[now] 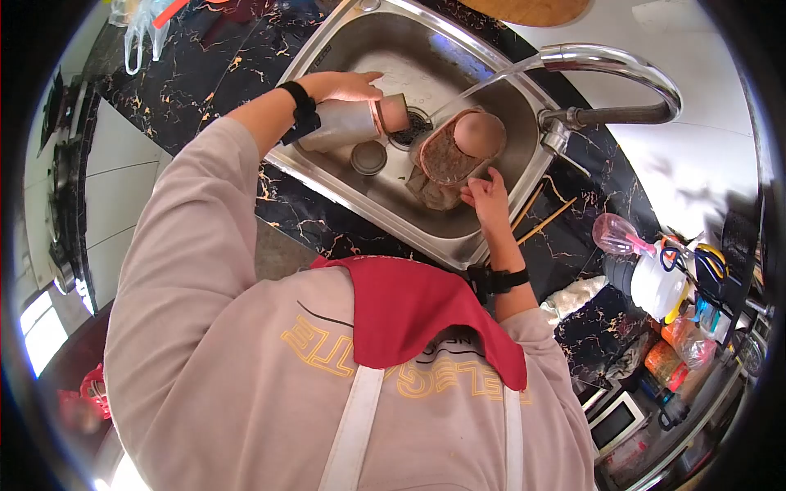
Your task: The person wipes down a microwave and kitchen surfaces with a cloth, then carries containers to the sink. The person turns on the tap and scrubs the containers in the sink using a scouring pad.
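My left hand (350, 86) is over the upper side of a grey metal cylinder like a flask (344, 124), its fingers closed around it. The flask lies tilted in the sink, and its pinkish-brown end (395, 113) points toward the drain (411, 129). A small round grey cap (368, 158) lies below it. Beside my right hand (489, 198), an oval brown container (446, 155) sits with a round tan piece (479, 134) at its upper end. My right hand's fingers are apart and partly bent near the container's lower edge. A crumpled brownish cloth (431, 191) shows under the container.
Water runs from the curved chrome faucet (614, 57) into the steel sink (393, 231). Two chopsticks (547, 221) lie on the black marbled counter (221, 74) at the sink's right. A pink clear bottle (614, 235), a white cloth (575, 299) and clutter stand farther right.
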`<state>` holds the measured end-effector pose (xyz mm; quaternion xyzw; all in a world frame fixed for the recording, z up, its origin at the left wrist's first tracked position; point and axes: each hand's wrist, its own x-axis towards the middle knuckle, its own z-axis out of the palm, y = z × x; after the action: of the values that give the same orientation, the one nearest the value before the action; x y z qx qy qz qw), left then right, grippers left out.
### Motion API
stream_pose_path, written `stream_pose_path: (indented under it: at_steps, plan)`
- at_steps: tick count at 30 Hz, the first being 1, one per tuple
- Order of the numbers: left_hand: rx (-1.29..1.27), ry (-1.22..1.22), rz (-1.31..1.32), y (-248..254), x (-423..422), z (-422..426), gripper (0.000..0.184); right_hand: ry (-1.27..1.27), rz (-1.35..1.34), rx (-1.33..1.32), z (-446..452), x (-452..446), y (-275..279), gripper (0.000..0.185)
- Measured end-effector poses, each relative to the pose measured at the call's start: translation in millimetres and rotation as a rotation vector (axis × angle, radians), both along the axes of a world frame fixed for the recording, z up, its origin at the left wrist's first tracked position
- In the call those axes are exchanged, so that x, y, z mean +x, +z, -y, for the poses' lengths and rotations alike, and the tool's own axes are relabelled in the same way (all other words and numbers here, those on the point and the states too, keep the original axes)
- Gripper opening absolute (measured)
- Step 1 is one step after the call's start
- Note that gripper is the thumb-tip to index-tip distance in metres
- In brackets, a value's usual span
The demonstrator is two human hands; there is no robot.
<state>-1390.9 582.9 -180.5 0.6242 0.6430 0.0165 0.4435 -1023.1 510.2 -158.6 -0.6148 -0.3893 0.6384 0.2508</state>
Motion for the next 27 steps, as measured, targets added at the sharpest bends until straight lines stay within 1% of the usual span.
stream_pose_path:
  at_steps: [1, 3, 4, 5, 7, 8, 9, 11, 15, 17, 18, 20, 22, 24, 27]
  plan:
    - [0.002, 0.001, -0.002, 2, -2, 2, 0.058, 0.001, -0.002, 0.002, 2, 0, 2, 0.065]
    - [0.078, -0.123, 0.062, 7, -4, 3, 0.059, 0.005, -0.018, 0.03, 6, -1, 5, 0.066]
    - [0.1, -0.092, -0.011, 21, 6, 9, 0.065, 0.005, -0.019, 0.032, 7, -2, 7, 0.066]
    - [0.103, -0.092, -0.012, 34, 17, 19, 0.065, -0.002, -0.015, 0.036, 6, -3, 9, 0.067]
    - [0.16, 0.036, -0.273, 74, 48, 49, 0.07, -0.008, -0.01, 0.044, 6, -4, 11, 0.067]
    - [0.302, 0.05, -0.269, 70, 52, 60, 0.074, 0.005, -0.014, 0.045, 5, -6, 11, 0.067]
    - [0.303, 0.05, -0.266, 67, 54, 64, 0.074, 0.018, -0.017, 0.043, 6, -7, 11, 0.067]
    - [0.34, -0.037, -0.377, 61, 58, 69, 0.074, 0.043, -0.002, 0.054, 8, -9, 11, 0.068]
    - [0.421, -0.019, -0.288, 59, 65, 71, 0.077, 0.12, 0.012, 0.037, 10, -8, 17, 0.069]
    - [0.666, -0.036, -0.023, 64, 74, 70, 0.074, 0.109, -0.001, 0.041, 12, -5, 14, 0.068]
    - [0.667, -0.039, -0.024, 67, 80, 68, 0.074, 0.1, -0.013, 0.045, 13, -4, 11, 0.067]
    - [0.786, -0.015, -0.063, 72, 96, 61, 0.073, 0.101, 0.02, 0.052, 15, 1, 6, 0.064]
    - [0.781, 0.0, -0.04, 68, 106, 48, 0.074, 0.101, 0.052, 0.061, 16, 1, 9, 0.062]
    - [0.774, 0.016, -0.012, 67, 121, 39, 0.074, 0.069, -0.039, 0.088, 18, 2, 11, 0.058]
    - [0.805, 0.025, -0.059, 73, 141, 29, 0.075, 0.026, -0.057, 0.122, 20, 3, 12, 0.058]
